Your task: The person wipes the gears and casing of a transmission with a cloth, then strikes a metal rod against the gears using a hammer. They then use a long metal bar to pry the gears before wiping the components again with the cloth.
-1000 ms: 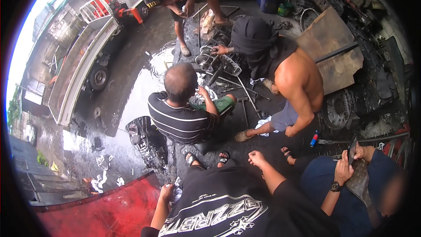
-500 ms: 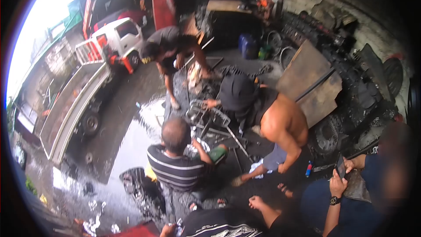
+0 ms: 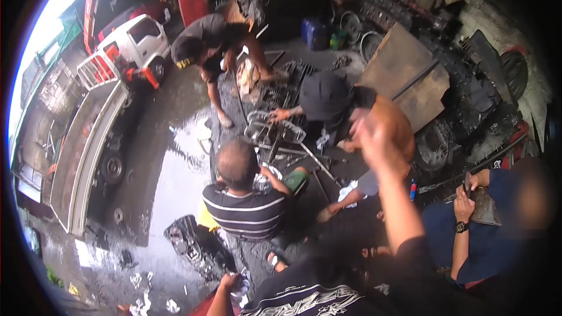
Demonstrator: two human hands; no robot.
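My left hand [image 3: 227, 282] is low at the bottom of the view, closed on a crumpled whitish rag [image 3: 240, 290]. My right hand [image 3: 374, 134] is raised in front of me, smeared by motion, and I cannot make out its finger pose or anything in it. In the view it overlaps a bent-over person [image 3: 389, 123] with a dark head cover. That person's hand [image 3: 280, 115] reaches to metal rings and frame parts [image 3: 260, 131] on the ground. A seated person in a striped shirt [image 3: 246, 213] is in front of me, near a dark greasy machine part [image 3: 190, 246].
Another person [image 3: 202, 38] bends over the parts at the back. At right, a person in dark blue [image 3: 439, 234] holds a phone [image 3: 467, 182]. A white truck [image 3: 137, 41] stands at left beside wet ground. A brown board [image 3: 404, 79] leans against engine parts [image 3: 480, 105].
My right hand has risen from low near my body to high in front of me. My left hand has moved slightly up with the rag. The view has shifted slightly.
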